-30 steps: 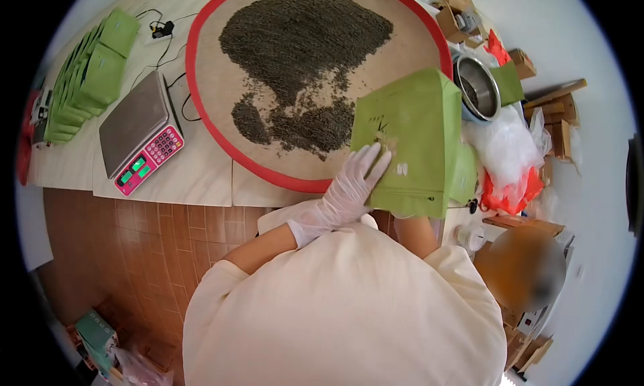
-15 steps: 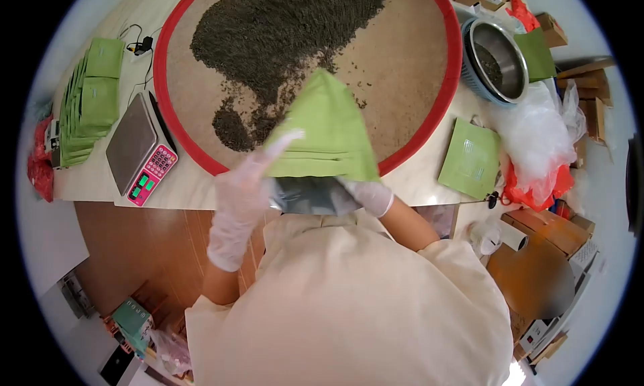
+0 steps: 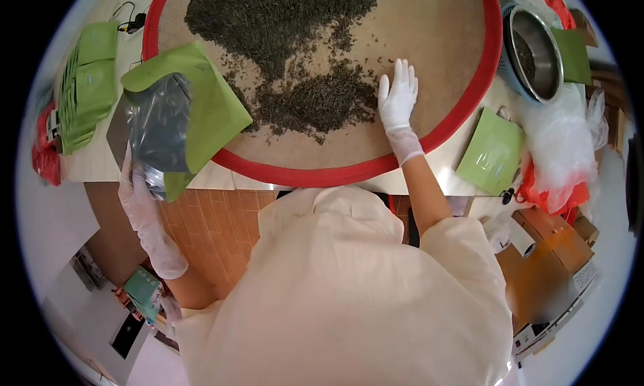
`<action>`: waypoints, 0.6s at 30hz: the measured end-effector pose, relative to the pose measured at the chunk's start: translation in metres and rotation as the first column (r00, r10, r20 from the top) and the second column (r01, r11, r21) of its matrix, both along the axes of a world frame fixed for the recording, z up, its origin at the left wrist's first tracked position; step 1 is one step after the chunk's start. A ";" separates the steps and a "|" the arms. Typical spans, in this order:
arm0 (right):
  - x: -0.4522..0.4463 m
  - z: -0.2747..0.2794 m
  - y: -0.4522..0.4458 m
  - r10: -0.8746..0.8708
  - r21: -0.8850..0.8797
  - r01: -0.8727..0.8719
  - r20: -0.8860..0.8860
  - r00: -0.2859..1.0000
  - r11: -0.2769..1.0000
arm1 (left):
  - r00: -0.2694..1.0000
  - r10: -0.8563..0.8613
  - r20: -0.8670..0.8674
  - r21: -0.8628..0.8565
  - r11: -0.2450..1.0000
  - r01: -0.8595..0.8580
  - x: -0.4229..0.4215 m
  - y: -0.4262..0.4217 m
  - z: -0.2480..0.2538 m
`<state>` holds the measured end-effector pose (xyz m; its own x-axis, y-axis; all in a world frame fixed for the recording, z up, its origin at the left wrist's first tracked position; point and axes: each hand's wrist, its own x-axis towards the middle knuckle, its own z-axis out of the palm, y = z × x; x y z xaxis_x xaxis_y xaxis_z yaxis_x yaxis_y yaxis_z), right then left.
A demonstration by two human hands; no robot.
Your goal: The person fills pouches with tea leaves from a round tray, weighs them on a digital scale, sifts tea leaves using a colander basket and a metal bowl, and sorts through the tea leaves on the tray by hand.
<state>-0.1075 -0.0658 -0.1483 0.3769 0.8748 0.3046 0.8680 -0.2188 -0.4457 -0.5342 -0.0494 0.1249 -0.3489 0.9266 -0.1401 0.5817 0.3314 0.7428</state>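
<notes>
My gloved left hand (image 3: 139, 195) grips a green pouch (image 3: 218, 111) by its lower edge, left of the round tray. The pouch's silvery inside faces me, and it overlaps the tray's left rim. My gloved right hand (image 3: 400, 97) is open, fingers stretched out and held together, over the bare right part of the tray with the red rim (image 3: 308, 178). Left of that hand is a small heap of dark dried leaves (image 3: 318, 104), which look like tea. A larger pile of the leaves (image 3: 268, 17) covers the tray's far side.
The pouch hides most of a scale (image 3: 116, 128) at left. Several green pouches (image 3: 94, 84) lie stacked farther left. On the right are another green pouch (image 3: 492, 151), a metal bowl (image 3: 537, 54) in a blue basket and clear plastic bags (image 3: 557, 134).
My left hand has carried the pouch left and turned its silvery inside into view. My right hand has let go and moved to the tray. The near leaf heap now spreads farther right.
</notes>
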 end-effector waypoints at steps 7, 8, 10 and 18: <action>-0.061 -0.041 0.032 0.299 0.035 -0.299 -0.208 0.931 0.954 | 0.993 -0.093 -0.072 -0.005 0.996 0.093 -0.027 0.023 -0.025; -0.077 -0.038 0.035 0.328 0.042 -0.329 -0.263 0.907 0.943 | 0.998 -0.064 0.008 0.020 0.998 0.063 -0.031 0.025 -0.027; -0.103 -0.031 0.046 0.389 0.025 -0.399 -0.292 0.874 0.916 | 0.997 -0.045 0.063 0.034 0.998 0.043 -0.038 0.027 -0.027; -0.199 0.012 0.054 0.671 -0.249 -0.659 -0.047 0.740 0.710 | 0.991 -0.067 0.115 0.021 0.998 0.065 -0.065 0.048 -0.027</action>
